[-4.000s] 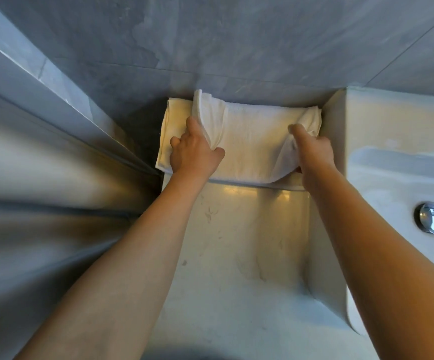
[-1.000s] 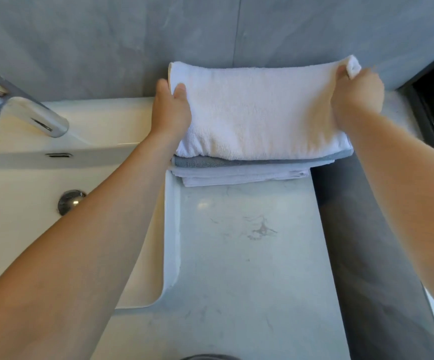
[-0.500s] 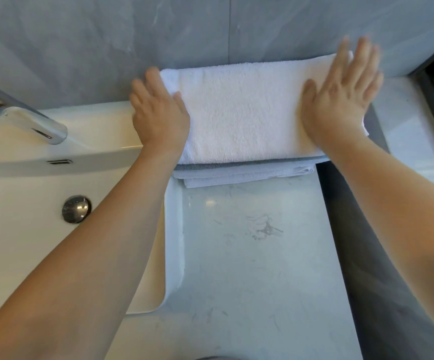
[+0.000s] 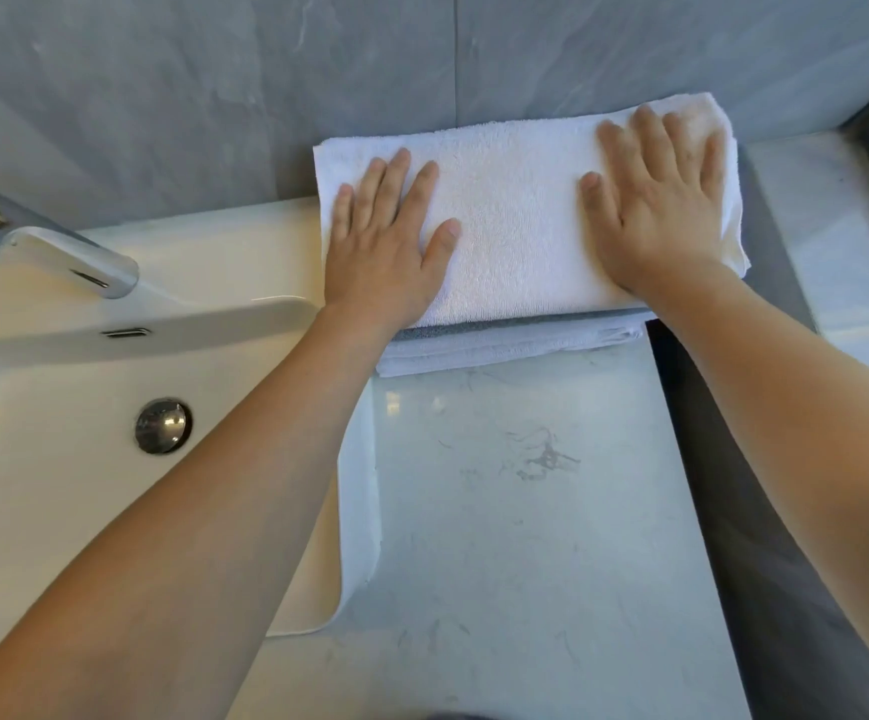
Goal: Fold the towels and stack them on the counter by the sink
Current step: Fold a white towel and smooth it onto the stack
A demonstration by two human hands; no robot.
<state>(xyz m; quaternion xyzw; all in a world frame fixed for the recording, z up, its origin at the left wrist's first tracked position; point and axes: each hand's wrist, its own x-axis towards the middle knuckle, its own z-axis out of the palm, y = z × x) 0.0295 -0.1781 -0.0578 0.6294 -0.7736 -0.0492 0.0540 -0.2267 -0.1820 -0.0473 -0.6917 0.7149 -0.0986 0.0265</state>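
On the bench (image 4: 515,511) beside the sink (image 4: 58,485): white towel (image 4: 515,220) now topping the stack, left hand (image 4: 388,241) and right hand (image 4: 655,200) no longer gripping its ends, each grip spread flat, smoothing; placement apparently complete.

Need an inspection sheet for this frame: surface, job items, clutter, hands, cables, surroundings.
Surface: pale marble counter right of the sink; faint grey veining, front part bare.
Job's things: folded white towel tops a stack against the wall; a grey towel and a pale folded towel show beneath.
Clutter: nothing seen.
Hands: left hand and right hand lie flat, fingers straight, on the white towel; no grip.
Cables: nothing seen.
Surroundings: grey tiled wall; chrome faucet and drain plug at the sink; dark strip right of the counter.
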